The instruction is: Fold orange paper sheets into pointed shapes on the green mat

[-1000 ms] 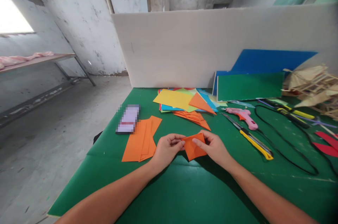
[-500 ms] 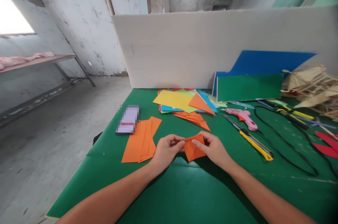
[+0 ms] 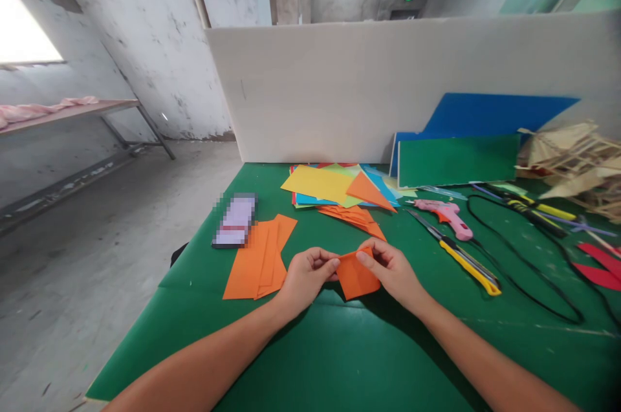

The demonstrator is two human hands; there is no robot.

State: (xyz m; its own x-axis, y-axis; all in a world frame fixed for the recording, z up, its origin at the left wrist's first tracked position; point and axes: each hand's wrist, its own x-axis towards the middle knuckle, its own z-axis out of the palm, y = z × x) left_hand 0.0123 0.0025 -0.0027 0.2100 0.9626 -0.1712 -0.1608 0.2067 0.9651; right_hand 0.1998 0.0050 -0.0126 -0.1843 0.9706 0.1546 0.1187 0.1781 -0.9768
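"Orange paper [image 3: 358, 279], a small folded piece: where exactly is it?"

"Between the two hands, over the near middle of the green table [image 3: 310, 363]. I can't tell whether its lower edge touches the surface."

"And the fingers?"

"The left hand [image 3: 306, 276] pinches the upper left corner between thumb and forefinger, the other fingers curled in. The right hand [image 3: 394, 275] has its thumb pressed on the front face near the upper right, fingers bent behind the top edge. Both grips are closed on the paper, and the right hand hides part of its right side."

"What is piled about?"

"Beyond the hands, a stack of coloured sheets [image 3: 315, 183], yellow uppermost on the left, with an orange triangle [image 3: 367, 189] lying across its right end. Just in front of that, a fanned pile of folded orange pieces [image 3: 356, 218]."

"To the left?"

"Overlapping orange sheets [image 3: 245, 268] near the left hand, and a phone [image 3: 236, 221] at their far edge, its screen blurred."

"To the right?"

"A yellow-handled cutter [image 3: 468, 263] lies slantwise near the right hand, blade pointing away. Past it sits a pink glue gun [image 3: 451, 216], its black cable [image 3: 533, 297] looping to the right. Red pieces [image 3: 601, 264] lie at the far right."

"And at the back?"

"A green board [image 3: 458, 161] stands before a blue board [image 3: 499, 112], both in front of a tall white panel [image 3: 334, 92] that blocks much of the room behind."
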